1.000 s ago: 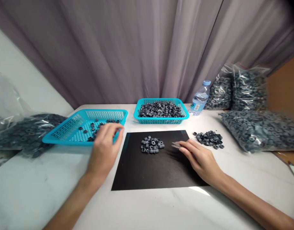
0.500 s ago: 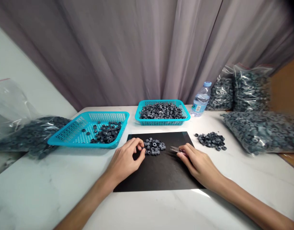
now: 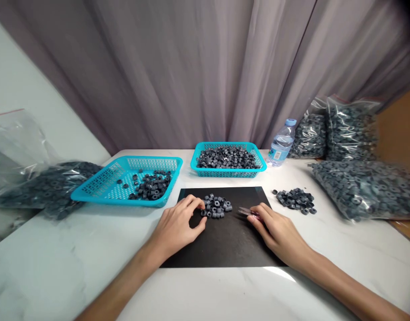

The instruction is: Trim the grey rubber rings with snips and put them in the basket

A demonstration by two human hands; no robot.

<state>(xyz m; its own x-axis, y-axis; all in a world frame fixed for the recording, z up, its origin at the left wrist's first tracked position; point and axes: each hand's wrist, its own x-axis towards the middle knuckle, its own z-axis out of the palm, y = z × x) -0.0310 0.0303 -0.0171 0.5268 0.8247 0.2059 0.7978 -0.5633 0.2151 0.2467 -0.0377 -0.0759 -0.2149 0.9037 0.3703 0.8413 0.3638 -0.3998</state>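
Observation:
A pile of small dark grey ring-shaped pieces [image 3: 217, 206] lies on a black mat [image 3: 221, 245]. At the pile's left edge is my left hand [image 3: 180, 223], its thumb and forefinger apart. The fingertips are close to the nearest rings; whether they touch them I cannot tell. To the right of the pile, my right hand [image 3: 278, 227] is closed around small thread snips [image 3: 246, 211]. Their two pointed blades aim left toward the pile, slightly apart. My fingers hide most of the handle.
A blue basket [image 3: 107, 203] with some rings stands left; a fuller blue basket [image 3: 228, 173] is behind the mat. Another ring pile [image 3: 295, 199] lies right of the mat. A water bottle [image 3: 281, 145] and filled plastic bags [image 3: 368, 189] stand farther right; another bag [image 3: 54, 187] lies left.
My left thumb and forefinger have spread apart at the pile's edge. My right hand keeps the snips in nearly the same place. The view has shifted slightly.

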